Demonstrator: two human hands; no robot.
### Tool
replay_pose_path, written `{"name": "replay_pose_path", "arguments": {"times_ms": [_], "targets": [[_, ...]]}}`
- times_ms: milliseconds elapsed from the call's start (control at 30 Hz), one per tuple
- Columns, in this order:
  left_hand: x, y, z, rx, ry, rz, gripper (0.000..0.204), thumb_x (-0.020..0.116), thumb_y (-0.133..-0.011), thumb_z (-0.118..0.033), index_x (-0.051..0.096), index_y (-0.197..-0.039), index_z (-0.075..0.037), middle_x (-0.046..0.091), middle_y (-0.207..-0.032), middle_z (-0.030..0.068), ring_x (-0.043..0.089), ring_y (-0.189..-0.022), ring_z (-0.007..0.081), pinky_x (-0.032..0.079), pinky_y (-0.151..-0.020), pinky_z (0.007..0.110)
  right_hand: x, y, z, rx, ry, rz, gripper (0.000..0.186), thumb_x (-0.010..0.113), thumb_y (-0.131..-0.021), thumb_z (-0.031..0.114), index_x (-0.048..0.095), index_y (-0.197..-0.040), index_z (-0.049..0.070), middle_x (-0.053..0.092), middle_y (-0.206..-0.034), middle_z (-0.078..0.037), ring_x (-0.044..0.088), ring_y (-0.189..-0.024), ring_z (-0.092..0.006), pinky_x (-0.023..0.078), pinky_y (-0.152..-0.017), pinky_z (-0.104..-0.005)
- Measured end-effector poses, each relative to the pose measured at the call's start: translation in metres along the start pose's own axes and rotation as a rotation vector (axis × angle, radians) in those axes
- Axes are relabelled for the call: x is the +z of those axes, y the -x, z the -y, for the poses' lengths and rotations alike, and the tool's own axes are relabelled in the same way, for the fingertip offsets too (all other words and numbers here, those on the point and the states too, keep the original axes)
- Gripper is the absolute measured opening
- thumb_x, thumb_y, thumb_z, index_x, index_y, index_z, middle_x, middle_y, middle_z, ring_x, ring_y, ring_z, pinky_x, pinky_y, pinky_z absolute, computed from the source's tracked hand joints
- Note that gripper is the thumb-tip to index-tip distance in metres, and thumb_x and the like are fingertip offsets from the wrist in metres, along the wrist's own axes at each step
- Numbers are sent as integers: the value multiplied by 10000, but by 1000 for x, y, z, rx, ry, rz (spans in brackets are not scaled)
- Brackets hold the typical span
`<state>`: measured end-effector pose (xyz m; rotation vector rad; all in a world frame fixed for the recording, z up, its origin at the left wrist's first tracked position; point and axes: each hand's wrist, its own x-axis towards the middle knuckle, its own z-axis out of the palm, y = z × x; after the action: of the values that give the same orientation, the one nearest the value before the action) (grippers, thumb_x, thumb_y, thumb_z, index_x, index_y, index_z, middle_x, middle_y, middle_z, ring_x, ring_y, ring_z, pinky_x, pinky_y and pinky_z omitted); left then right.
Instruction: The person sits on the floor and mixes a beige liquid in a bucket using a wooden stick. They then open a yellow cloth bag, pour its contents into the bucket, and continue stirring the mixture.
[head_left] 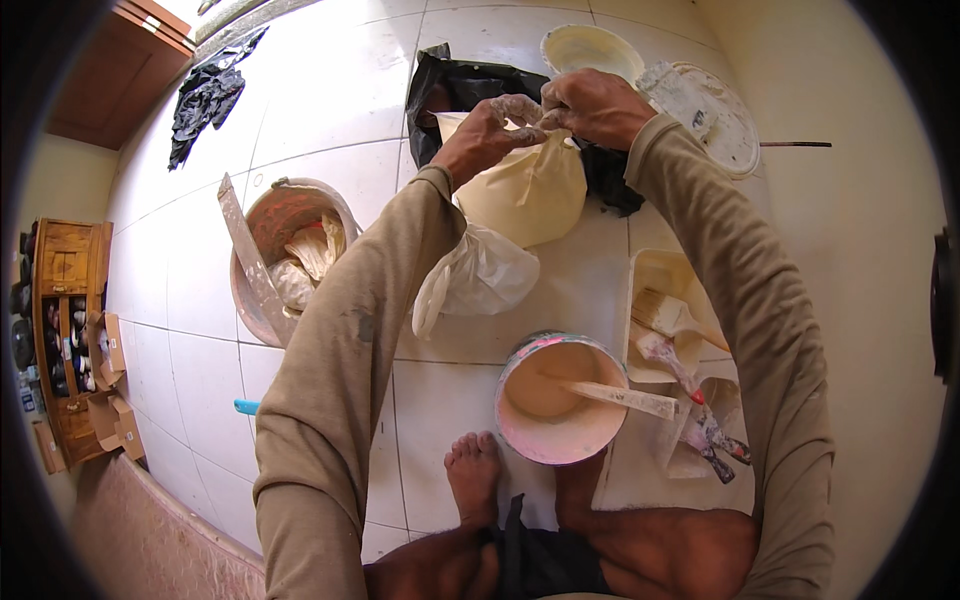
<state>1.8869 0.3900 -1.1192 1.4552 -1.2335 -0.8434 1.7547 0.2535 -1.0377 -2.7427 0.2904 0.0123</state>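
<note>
Both my hands meet at the gathered top of a cream plastic bag (530,195), which bulges full on the tiled floor. My left hand (487,135) is closed, thumb and fingers pinching the bag's edge. Beside it my right hand (597,107) curls its fingers around the same gathered top. Pale dust or paste coats the left fingers. Behind the bag spreads a black plastic bag (490,78), partly covered by my hands. A translucent white plastic bag (480,275) lies against its near side. What the cream bag contains is hidden.
Close to my feet stands a bucket (512,420) of beige mixture with a flat stick. Right of it, a tray (645,270) holds brushes, with scrapers (705,440) nearby. A bucket (250,290) with bags stands left. A white basin (590,50) and round lid (735,130) lie beyond.
</note>
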Motion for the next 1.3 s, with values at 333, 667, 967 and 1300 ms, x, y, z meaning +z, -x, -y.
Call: {"name": "replay_pose_path", "arguments": {"times_ms": [333, 667, 967, 1300], "targets": [[0, 0, -11, 7, -127, -8, 223, 726, -792, -152, 660, -935, 6, 606, -883, 97, 578, -807, 189, 466, -751, 311, 0, 4, -1, 82, -86, 50, 303, 696, -783, 337, 684, -926, 69, 672, -875, -163, 637, -848, -332, 479, -779, -436], [-6, 1, -6, -56, -192, -12, 251, 735, -791, -172, 674, -942, 20, 619, -896, 120, 597, -821, 203, 481, -752, 307, 5, 4, 9, 126, 100, 144, 382, 675, -807, 398, 671, -1001, 68, 662, -918, -167, 629, -877, -320, 479, -791, -403], [-14, 7, -8, -82, -60, -3, 206, 671, -800, -67, 666, -994, 1, 673, -924, 90, 621, -857, 157, 486, -790, 291, 15, 4, -6, 60, 37, 45, 312, 613, -841, 311, 657, -951, 23, 658, -881, -181, 625, -843, -336, 480, -768, -406], [-37, 30, -9, -176, -293, -12, 222, 624, -814, -44, 637, -1015, 48, 686, -977, 155, 650, -985, 218, 499, -862, 303, 22, -1, -15, 76, -103, 73, 279, 592, -804, 261, 635, -842, -11, 623, -776, -203, 600, -742, -349, 467, -709, -398]]}}
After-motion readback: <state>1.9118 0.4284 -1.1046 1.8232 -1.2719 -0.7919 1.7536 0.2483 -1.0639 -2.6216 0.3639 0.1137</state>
